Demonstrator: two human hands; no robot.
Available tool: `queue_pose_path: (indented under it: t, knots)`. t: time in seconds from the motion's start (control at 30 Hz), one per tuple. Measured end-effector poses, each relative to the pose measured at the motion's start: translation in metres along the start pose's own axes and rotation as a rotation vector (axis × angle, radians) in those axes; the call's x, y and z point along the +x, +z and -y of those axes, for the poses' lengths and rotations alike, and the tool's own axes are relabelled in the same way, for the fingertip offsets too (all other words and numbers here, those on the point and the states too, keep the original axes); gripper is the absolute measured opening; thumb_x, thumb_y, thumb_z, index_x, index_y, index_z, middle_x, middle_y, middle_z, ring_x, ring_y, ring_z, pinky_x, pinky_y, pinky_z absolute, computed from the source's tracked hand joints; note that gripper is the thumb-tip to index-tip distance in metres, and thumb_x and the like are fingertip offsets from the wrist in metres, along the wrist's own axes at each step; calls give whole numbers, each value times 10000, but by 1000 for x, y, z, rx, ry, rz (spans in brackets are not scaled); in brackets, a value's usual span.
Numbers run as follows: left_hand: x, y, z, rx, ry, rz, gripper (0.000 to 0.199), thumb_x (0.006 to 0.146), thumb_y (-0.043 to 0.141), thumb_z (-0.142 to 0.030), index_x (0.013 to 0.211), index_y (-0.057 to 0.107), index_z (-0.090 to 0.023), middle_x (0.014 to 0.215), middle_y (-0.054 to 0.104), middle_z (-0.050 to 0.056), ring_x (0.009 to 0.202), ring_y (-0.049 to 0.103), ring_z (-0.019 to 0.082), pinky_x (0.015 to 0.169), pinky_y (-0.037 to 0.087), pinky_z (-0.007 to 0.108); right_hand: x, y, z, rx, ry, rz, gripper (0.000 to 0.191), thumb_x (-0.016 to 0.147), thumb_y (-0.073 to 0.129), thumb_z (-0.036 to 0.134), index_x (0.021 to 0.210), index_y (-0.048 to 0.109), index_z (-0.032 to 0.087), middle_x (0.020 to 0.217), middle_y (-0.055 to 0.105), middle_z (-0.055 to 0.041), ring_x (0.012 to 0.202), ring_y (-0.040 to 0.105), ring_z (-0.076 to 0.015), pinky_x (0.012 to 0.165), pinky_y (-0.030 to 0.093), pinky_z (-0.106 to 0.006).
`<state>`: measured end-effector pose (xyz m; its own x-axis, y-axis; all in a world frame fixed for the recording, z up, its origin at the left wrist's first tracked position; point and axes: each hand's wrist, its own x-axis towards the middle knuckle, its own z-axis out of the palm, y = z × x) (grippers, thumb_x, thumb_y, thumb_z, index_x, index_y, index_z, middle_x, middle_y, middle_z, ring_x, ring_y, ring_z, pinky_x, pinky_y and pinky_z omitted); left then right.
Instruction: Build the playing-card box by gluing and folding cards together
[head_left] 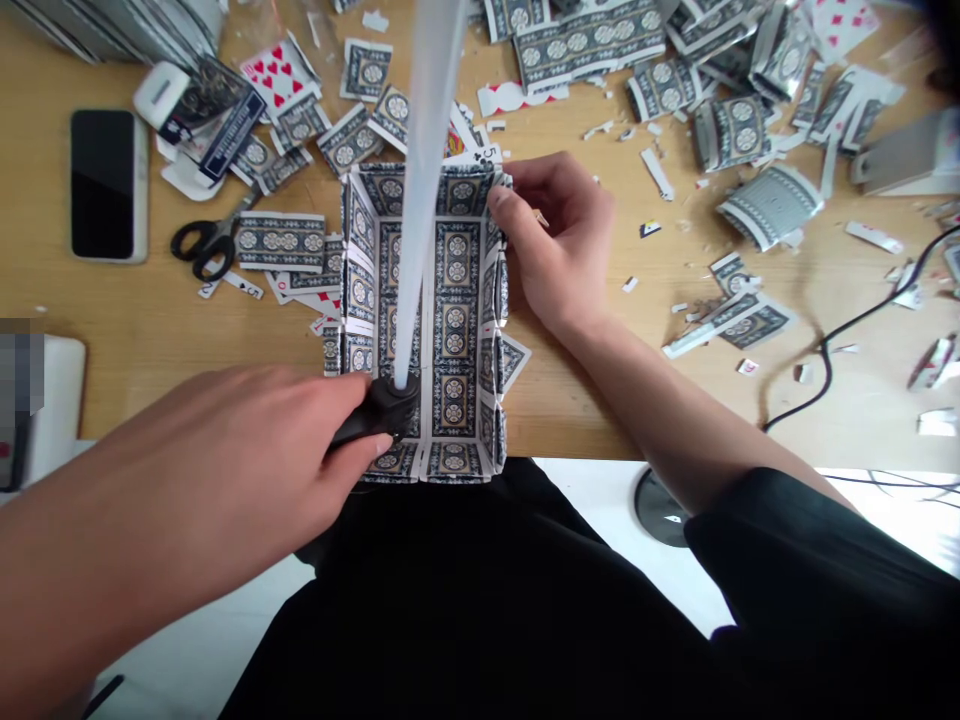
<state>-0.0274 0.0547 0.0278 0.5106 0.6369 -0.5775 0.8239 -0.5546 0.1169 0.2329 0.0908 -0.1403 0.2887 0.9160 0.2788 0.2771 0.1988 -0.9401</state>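
Observation:
My left hand (262,450) is closed around a black glue gun (399,408), held over the near left part of an open box. From its back end a long translucent glue stick (424,180) rises toward the camera. The box (456,320) is built from folded playing cards with blue patterned backs and sits at the table's front edge. My right hand (566,240) pinches the box's far right corner, thumb on the rim and fingers outside. The glue gun's nozzle is hidden.
Scissors (214,240), a phone (109,185) and an opened card box (217,130) lie to the left. Folded card pieces (731,130) and paper scraps cover the back and right. A black cable (829,350) crosses the right side of the wooden table (630,400).

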Motion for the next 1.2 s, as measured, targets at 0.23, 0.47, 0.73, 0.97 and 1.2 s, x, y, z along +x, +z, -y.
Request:
queue_pose_path:
  t: [0.23, 0.47, 0.73, 0.97, 1.2]
  knots:
    - [-3, 2, 2, 39, -21, -16, 402, 890, 362, -611, 678, 576, -344, 545, 632, 66, 461, 567, 307, 500, 286, 426, 0, 1, 5, 40, 7, -17, 435, 928, 707, 757, 995, 692, 328, 997, 779, -39, 949, 744, -278, 769, 614, -421]
    - [-6, 2, -3, 116, 89, -23, 353, 917, 380, -535, 770, 627, -330, 633, 662, 71, 520, 590, 320, 533, 278, 417, -3, 0, 4, 54, 38, 12, 432, 936, 691, 774, 1052, 671, 358, 1055, 775, -20, 957, 688, -238, 816, 573, -410]
    - [4, -5, -2, 48, 103, 47, 289, 904, 500, -554, 799, 664, -341, 677, 691, 62, 547, 589, 293, 560, 350, 444, -3, 1, 2, 95, 15, -1, 423, 916, 732, 755, 1033, 695, 350, 1016, 759, -16, 940, 689, -242, 810, 570, -415]
    - [16, -13, -13, 47, 120, 141, 239, 912, 538, -491, 840, 708, -340, 762, 755, 74, 646, 687, 316, 548, 383, 437, -1, 3, 4, 61, 2, -21, 463, 923, 699, 778, 1021, 686, 325, 973, 754, -26, 924, 722, -251, 790, 597, -403]
    - [20, -14, -17, 47, 149, 191, 291, 914, 521, -507, 753, 668, -314, 722, 718, 80, 641, 651, 309, 579, 390, 429, -2, 2, 2, 107, -30, -37, 357, 933, 762, 679, 995, 719, 330, 942, 751, -15, 896, 718, -245, 778, 592, -404]
